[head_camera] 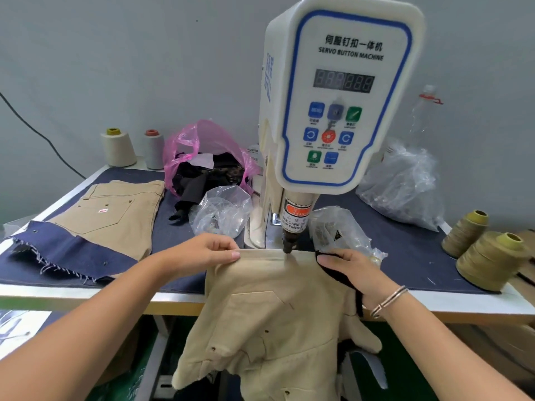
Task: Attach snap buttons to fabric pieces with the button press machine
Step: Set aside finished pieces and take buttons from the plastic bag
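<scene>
A white servo button machine (338, 91) stands at the middle of the table, its dark punch tip (288, 246) touching the top hem of a beige garment (272, 308). The garment hangs over the table's front edge and shows a pocket and several small metal studs. My left hand (208, 251) pinches the hem left of the punch. My right hand (351, 270) holds the hem right of the punch, together with a black strap (341, 277) that runs under the palm.
A folded beige garment (115, 212) and frayed navy denim (69, 257) lie at the left. Clear bags of snap parts (220, 212) (338, 227) flank the machine base. A pink bag (202, 157), a big clear bag (405, 183) and thread cones (489, 259) (118, 147) stand around the table.
</scene>
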The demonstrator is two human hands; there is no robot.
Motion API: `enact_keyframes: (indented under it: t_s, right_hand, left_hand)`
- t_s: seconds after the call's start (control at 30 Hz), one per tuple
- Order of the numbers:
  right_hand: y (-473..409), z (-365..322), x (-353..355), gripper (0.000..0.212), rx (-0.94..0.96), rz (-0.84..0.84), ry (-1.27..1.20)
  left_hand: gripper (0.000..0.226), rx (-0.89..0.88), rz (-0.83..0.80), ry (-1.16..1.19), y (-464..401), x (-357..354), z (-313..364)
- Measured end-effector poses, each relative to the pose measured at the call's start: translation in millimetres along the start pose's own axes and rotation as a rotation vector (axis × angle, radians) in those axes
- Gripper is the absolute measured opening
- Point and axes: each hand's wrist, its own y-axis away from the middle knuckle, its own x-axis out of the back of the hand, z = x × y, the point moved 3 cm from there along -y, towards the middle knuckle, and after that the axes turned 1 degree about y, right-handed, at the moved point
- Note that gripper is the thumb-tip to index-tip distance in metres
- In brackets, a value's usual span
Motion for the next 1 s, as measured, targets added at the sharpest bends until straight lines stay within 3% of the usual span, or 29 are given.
enact_keyframes:
  t_s: [0.07,0.17,0.23,0.3,0.4,0.47,0.53,0.63,0.73,0.87,1.0]
  right_hand:
    - [-6,5,-4,0.019,-0.028,0.006,-0.131]
    - [-14,16,-11,0.017,-0.033,0.045,-0.285]
    - [-18,25,-18,0.029,-0.053,0.052,-0.333]
    - [-20,34,-22,0.048,-0.060,0.063,-0.355]
    - [-22,40,-22,0.024,-0.022,0.082,-0.408]
    - [-24,42,-19,0.011,-0.009,0.098,-0.442]
    - [-26,45,-17,0.012,-0.004,0.100,-0.449]
    - [-28,46,-18,0.021,-0.020,0.110,-0.441]
    - [-29,47,-17,0.028,-0.033,0.125,-0.418]
    - [-32,49,-16,0.029,-0.027,0.102,-0.419]
    - [-33,48,-16,0.024,-0.018,0.087,-0.407]
  left_hand:
    - [0.012,-0.001,0.014,0.027,-4,0,-11]
    - [0.012,-0.029,0.060,-0.053,-10,4,-23]
    - [0.022,-0.083,0.300,-0.148,-14,23,-27]
    - [0.028,-0.115,0.673,-0.230,-15,51,-28]
    - [0.027,0.000,1.067,-0.301,-13,95,-38]
    - [0.031,0.141,1.085,-0.388,-19,118,-52]
    - [0.041,0.207,0.976,-0.509,-30,128,-57]
    - [0.058,0.147,0.833,-0.611,-49,127,-53]
    - [0.044,0.137,0.856,-0.702,-62,126,-50]
    - [0.025,0.107,1.092,-0.539,-62,143,-30]
    - [0.022,-0.042,1.106,-0.261,-57,168,2]
